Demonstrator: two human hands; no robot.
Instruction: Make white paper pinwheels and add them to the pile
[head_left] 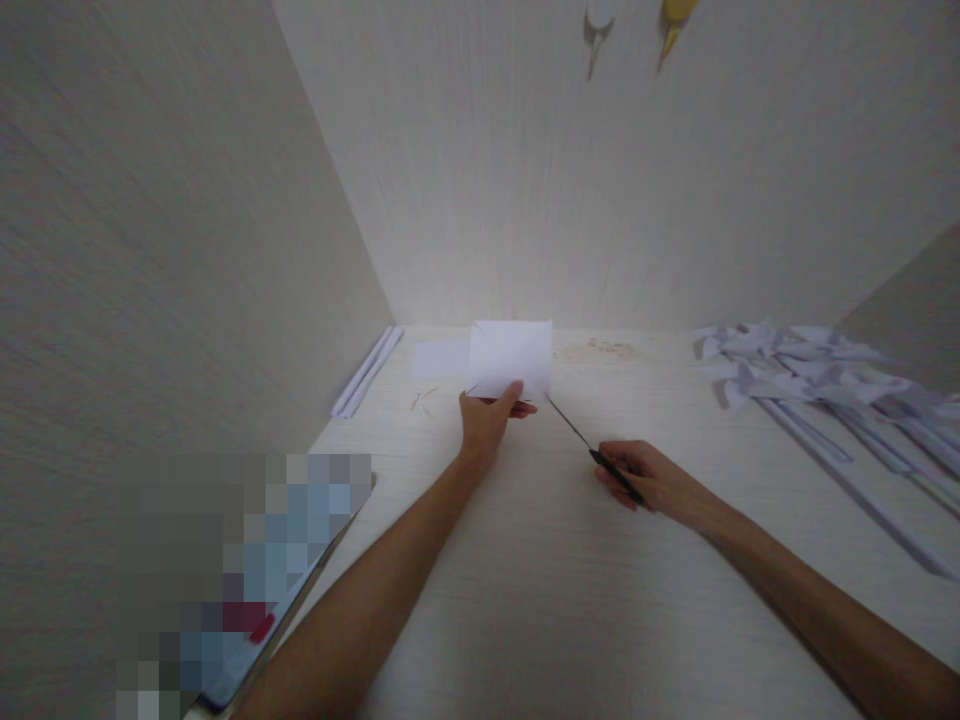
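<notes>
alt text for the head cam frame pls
A left hand holds up a creased white paper square while the right hand points black-handled scissors at its lower corner, over a pale desk. Folded paper pinwheels lie at right.

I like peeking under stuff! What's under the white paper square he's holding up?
Under the white paper square you see the pale table and the scissors tip. The left hand pinches it; what lies directly behind stays hidden.

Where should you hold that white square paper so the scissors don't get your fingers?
Best guess: pinch the white square paper at its bottom-left corner, coming from below, as the left hand does. The scissors in the right hand point at the bottom-right corner, so that side should stay free, and the creased sheet stands up, leaving its lower edge easiest to reach.
</notes>
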